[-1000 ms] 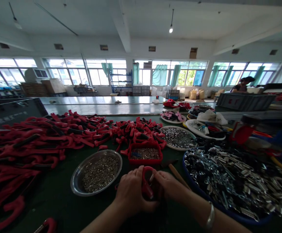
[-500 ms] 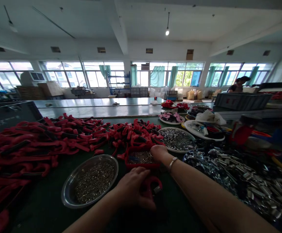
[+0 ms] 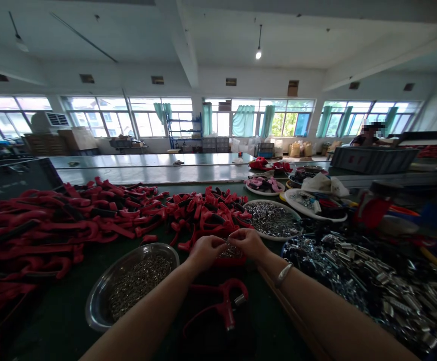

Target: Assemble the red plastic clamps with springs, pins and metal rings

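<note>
Left hand [image 3: 205, 251] and right hand [image 3: 250, 244] curl together over the red tray [image 3: 234, 261], grasp unclear.

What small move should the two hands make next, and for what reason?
Perhaps draw the left hand and right hand toward the red tool: both pinch over the red tray of small metal pieces, and the tool lies unheld, nearer the camera. Whether either hand holds anything is unclear.
</note>
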